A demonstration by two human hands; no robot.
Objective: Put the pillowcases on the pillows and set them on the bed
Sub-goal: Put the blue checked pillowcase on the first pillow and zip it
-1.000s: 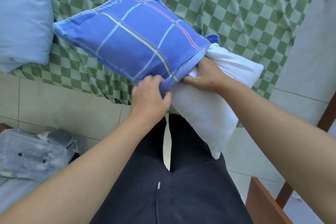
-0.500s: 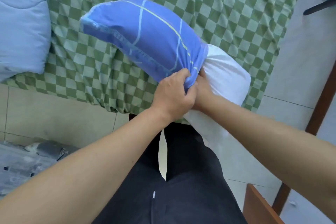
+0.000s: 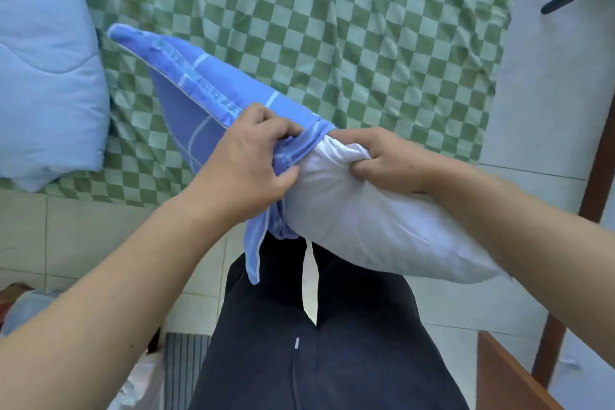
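A white pillow (image 3: 376, 226) is half inside a blue checked pillowcase (image 3: 199, 100), held in the air over the bed's near edge. The covered end points up-left, the bare white end hangs down to the right. My left hand (image 3: 253, 160) grips the bunched open hem of the pillowcase, a loose flap of it dangling below. My right hand (image 3: 382, 156) pinches the white pillow just beside the hem, fingers dug into the filling. The two hands sit close together at the case's opening.
The bed (image 3: 366, 27) with a green checked sheet fills the upper view. A light blue quilt (image 3: 43, 70) lies on it at left. Brown wooden furniture (image 3: 509, 373) stands at the lower right. Bags and a striped mat (image 3: 179, 366) lie on the tiled floor, lower left.
The pillow has rolled so the case's seam faces up. My right hand shifted out from the hem onto the bare pillow, and the white end now hangs lower to the right.
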